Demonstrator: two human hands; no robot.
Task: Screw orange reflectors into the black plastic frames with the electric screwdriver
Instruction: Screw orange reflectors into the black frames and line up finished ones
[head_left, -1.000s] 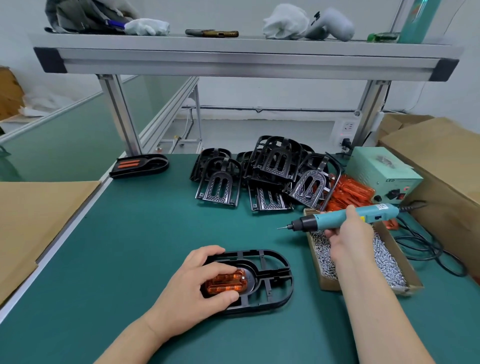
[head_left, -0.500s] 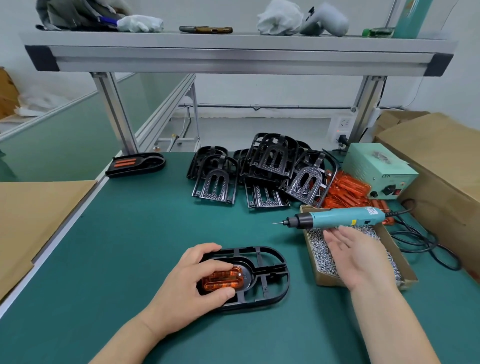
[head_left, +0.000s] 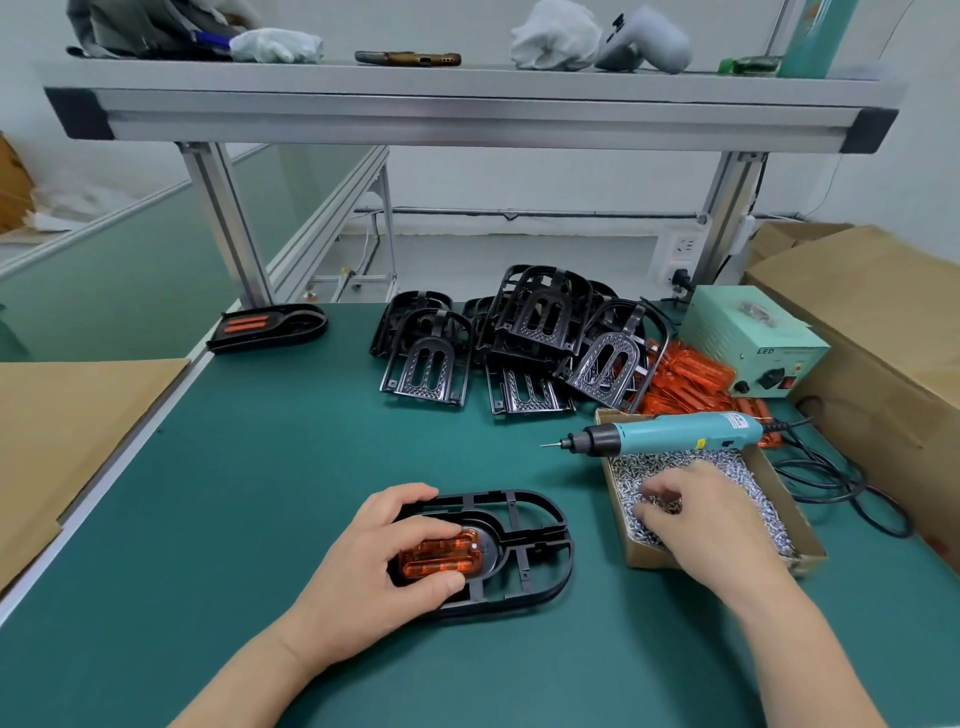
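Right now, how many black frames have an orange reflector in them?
2. One frame is held by the left hand, near the front; a second frame sits at the far left edge of the table. The pile of frames may hide more.

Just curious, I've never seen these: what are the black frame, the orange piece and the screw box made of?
Black frame: likely moulded plastic, semi-gloss; thin ribs, soft highlights. Orange reflector: translucent glossy plastic; light glows through it. Box: matt brown cardboard, raw cut edges. Screws: probably metal; they glint silver.
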